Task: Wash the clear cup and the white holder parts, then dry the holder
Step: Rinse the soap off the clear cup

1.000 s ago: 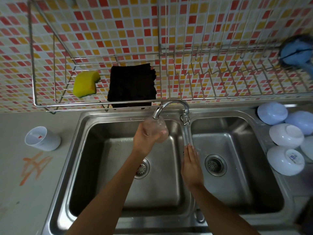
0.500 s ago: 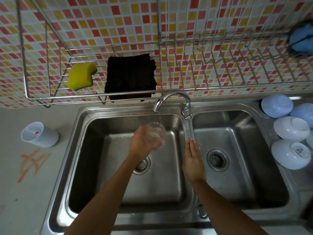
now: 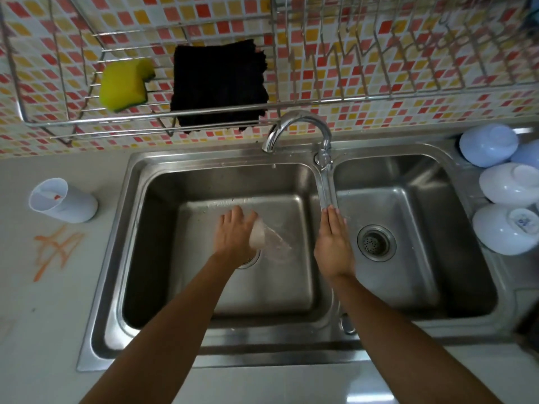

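My left hand (image 3: 234, 236) grips the clear cup (image 3: 269, 242) low in the left sink basin (image 3: 163, 258), over the drain. The cup is tipped on its side with its mouth toward the right. My right hand (image 3: 334, 243) lies flat, fingers together, on the divider between the two basins and holds nothing. A white holder part (image 3: 62, 204), shaped like a cup, lies tilted on the counter left of the sink. No water stream is visible at the faucet (image 3: 297, 128).
A wire rack (image 3: 379, 96) on the tiled wall carries a yellow sponge (image 3: 125, 86) and a black cloth (image 3: 218, 83). Several white bowls (image 3: 507, 228) sit upside down right of the sink. The right basin (image 3: 423, 281) has a drain strainer (image 3: 376, 242).
My left hand has lowered the clear cup from under the faucet spout down toward the drain and tipped it over. My right hand has stayed on the divider.
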{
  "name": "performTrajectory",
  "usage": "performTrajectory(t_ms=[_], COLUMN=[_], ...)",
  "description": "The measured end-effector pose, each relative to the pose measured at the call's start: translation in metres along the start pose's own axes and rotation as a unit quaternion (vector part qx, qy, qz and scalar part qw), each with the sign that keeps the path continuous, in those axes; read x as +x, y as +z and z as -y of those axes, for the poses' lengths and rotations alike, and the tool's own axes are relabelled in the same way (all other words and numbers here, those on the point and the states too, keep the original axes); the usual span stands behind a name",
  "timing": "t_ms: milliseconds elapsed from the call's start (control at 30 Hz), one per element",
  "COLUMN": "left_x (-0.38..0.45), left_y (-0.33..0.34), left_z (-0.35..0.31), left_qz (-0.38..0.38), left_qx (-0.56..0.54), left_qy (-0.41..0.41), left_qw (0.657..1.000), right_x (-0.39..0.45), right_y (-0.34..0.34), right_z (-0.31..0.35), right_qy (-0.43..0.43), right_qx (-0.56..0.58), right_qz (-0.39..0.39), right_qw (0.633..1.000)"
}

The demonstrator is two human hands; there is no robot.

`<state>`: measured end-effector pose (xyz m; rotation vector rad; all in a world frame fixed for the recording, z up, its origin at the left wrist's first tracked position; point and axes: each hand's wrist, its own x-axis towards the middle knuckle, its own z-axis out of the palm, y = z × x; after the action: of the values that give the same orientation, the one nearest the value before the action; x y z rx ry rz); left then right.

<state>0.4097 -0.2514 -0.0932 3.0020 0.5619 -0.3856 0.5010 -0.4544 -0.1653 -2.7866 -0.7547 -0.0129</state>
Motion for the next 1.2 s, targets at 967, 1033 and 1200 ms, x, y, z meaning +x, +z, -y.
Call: performTrajectory(t_ms=[967, 1033, 1200], left_x=[-0.054, -0.067, -0.114], left_y=[0.008, 0.007, -0.004], left_z=[0.037, 0.049, 0.081], left_qz=[-0.087, -0.108, -0.163], left_qx=[0.114, 0.008, -0.154], left_qy=[-0.070, -0.118, -0.199], left_qw=[0.987, 0.987, 0.954], right_x=[-0.002, -0.001, -0.007], right_y=[0.002, 0.003, -0.002], right_z=[-0.005, -0.007, -0.009], right_qy=[-0.007, -0.008, -0.082], right_qx=[0.030, 0.026, 0.006], right_qz=[-0.015, -0.009, -0.037], right_qw=[0.999, 1.000, 0.996])
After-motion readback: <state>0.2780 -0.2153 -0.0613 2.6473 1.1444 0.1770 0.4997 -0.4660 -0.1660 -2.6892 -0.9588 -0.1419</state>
